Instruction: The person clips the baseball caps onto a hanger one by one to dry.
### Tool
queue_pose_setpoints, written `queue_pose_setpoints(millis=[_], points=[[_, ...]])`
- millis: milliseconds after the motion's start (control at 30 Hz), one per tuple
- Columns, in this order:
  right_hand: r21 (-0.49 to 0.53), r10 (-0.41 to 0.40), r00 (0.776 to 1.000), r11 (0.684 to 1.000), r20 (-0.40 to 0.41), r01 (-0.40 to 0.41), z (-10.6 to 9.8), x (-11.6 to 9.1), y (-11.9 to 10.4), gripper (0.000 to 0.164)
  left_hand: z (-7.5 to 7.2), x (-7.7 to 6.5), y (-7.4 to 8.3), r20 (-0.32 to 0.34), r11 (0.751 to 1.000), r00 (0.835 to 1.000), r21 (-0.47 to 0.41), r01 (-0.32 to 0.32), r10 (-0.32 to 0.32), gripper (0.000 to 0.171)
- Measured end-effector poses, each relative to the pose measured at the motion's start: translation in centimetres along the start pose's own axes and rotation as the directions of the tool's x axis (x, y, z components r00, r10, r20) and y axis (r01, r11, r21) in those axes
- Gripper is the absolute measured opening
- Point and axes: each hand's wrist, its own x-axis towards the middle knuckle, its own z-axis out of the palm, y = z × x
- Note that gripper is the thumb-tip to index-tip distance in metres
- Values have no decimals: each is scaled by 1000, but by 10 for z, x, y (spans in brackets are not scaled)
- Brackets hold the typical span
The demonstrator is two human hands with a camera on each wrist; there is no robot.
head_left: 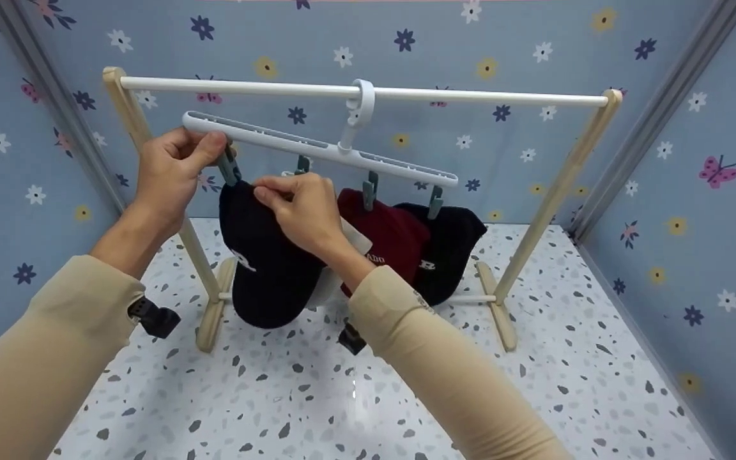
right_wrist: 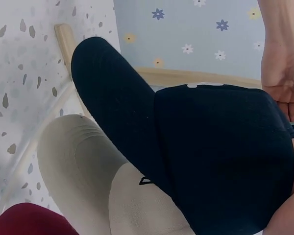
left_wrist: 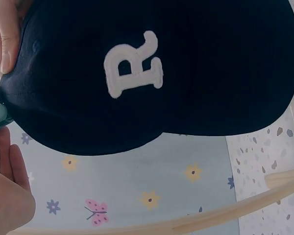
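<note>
My left hand [head_left: 173, 169] pinches the green clip [head_left: 230, 167] at the left end of the white hanger [head_left: 272, 138]. Below it hangs a dark baseball cap [head_left: 272, 275], brim down, its crown top at the clip's jaws. A white letter R shows on its front in the left wrist view. With thumb and fingers, my right hand [head_left: 309, 211] pinches the crown's top edge just right of the clip. Behind this cap is a beige cap [right_wrist: 147, 200], partly hidden. A dark red cap [head_left: 384, 230] and a black cap [head_left: 451, 249] hang farther right from clips.
The hanger hooks over the white rail [head_left: 470, 96] of a wooden-legged rack and tilts, left end higher. The rack's feet [head_left: 214, 313] stand on a speckled white floor [head_left: 317, 409]. Flowered blue panels [head_left: 406, 57] enclose the back and sides.
</note>
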Motion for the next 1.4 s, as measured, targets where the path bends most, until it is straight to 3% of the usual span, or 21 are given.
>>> queue_pose_setpoints(millis=[133,367,600,800,1067,1400], points=[[19,-12,1000,1000,-2,12,1,-1,1,16,-2,-2,0,-2,999,1000,32,-1,1,25],[42,-8,999,999,-42,10,1,-2,0,15,-1,-4,-2,5,1000,1000,11,-5,5,26],[46,-32,995,998,-92,36,3,-1,-3,12,-3,-6,-5,13,996,1000,85,0,-1,28],[43,-19,994,999,-110,24,3,-2,-2,12,-4,-7,-7,27,997,999,72,14,-16,25],[48,14,998,999,-64,-11,1,-5,0,13,-6,-11,-11,55,993,998,118,8,-14,30],[12,-3,1000,1000,-9,3,-5,-8,2,16,-8,-16,-12,99,985,995,171,6,-24,29]])
